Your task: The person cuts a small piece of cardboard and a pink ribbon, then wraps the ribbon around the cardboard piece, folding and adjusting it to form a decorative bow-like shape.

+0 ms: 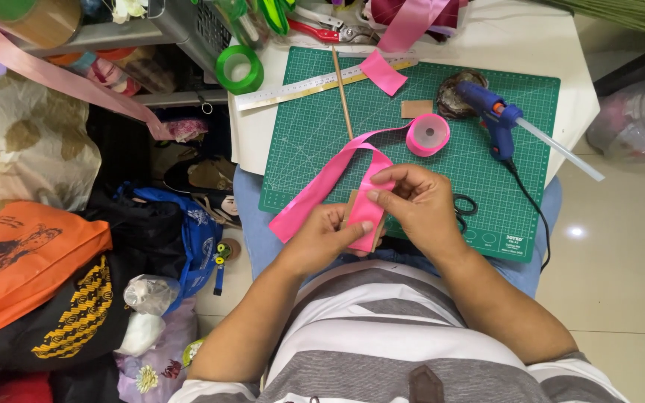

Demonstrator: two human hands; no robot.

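At the near edge of the green cutting mat (419,134), both hands meet over a small brown card piece (351,203) wrapped in pink satin ribbon (367,205). The left hand (322,237) grips the wrapped piece from below, its fingers (351,233) closed on the ribbon's lower part. The right hand (419,205) presses from the right, its fingers (382,195) pinched narrow on the ribbon's upper fold. The ribbon's loose tail runs leftward past the mat's near left corner, and its other run leads up to the pink ribbon spool (428,134) at mid-mat. Black scissors (463,207) lie just beside the right hand. Farther off, a blue glue gun (493,119) rests near the mat's far right corner; a wooden stick (342,93) and a metal ruler (315,86) cross its far edge.
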